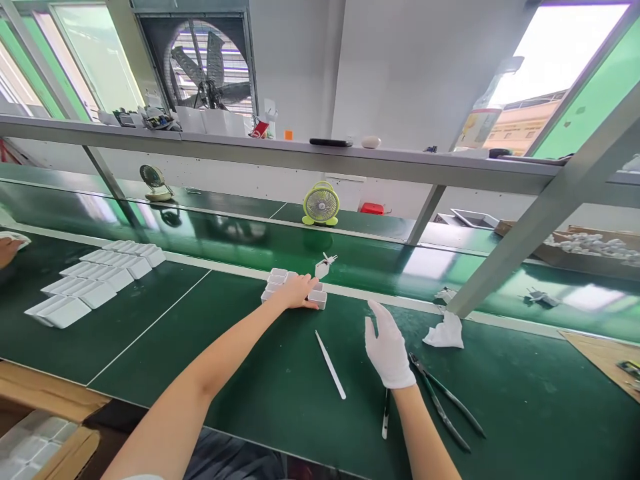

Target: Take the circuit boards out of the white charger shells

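Observation:
My bare left hand reaches to the far side of the green bench. It grips a small white plastic tray with compartments, whose cells show on both sides of the fingers. Just behind the tray, a small white part with thin prongs lies on the belt. My right hand, in a white glove, is open, thumb apart from the fingers, and holds nothing. Left of it lies a pair of white tweezers. Dark-handled pliers rest to its right. A slim knife-like tool is partly hidden beside my right wrist.
Rows of white trays stand at left, near another person's hand. A crumpled white cloth lies by the slanted metal post. A green fan stands beyond the belt, under a shelf. A carton sits lower left.

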